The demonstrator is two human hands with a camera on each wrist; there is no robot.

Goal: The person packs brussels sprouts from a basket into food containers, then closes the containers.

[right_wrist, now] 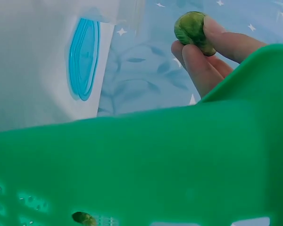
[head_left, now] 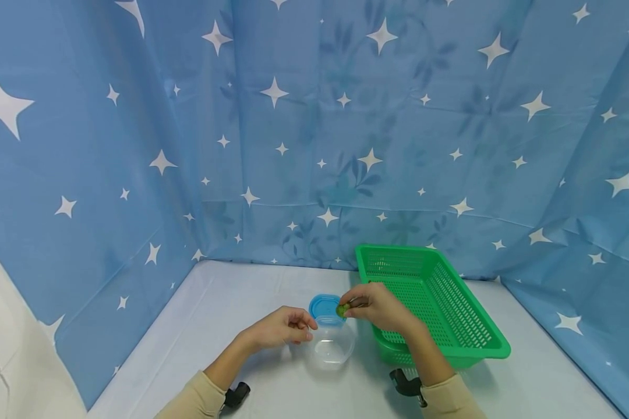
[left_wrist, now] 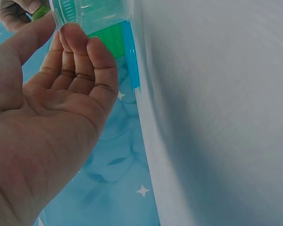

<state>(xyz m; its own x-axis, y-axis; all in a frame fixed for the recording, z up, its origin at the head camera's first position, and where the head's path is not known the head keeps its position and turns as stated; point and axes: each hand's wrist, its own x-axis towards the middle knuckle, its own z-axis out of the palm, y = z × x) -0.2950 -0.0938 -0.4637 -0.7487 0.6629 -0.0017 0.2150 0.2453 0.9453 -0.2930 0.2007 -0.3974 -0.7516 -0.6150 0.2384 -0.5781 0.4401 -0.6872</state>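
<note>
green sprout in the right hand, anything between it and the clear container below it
Nothing visible does. The right hand pinches the green sprout just above the rim of the clear container, whose mouth is open. Its blue lid lies on the table behind it, off to the side. The left hand holds the container's near left side, not over the opening.

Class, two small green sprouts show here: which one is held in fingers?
The sprout pinched by the right hand above the tub; the other lies in the basket.
</note>
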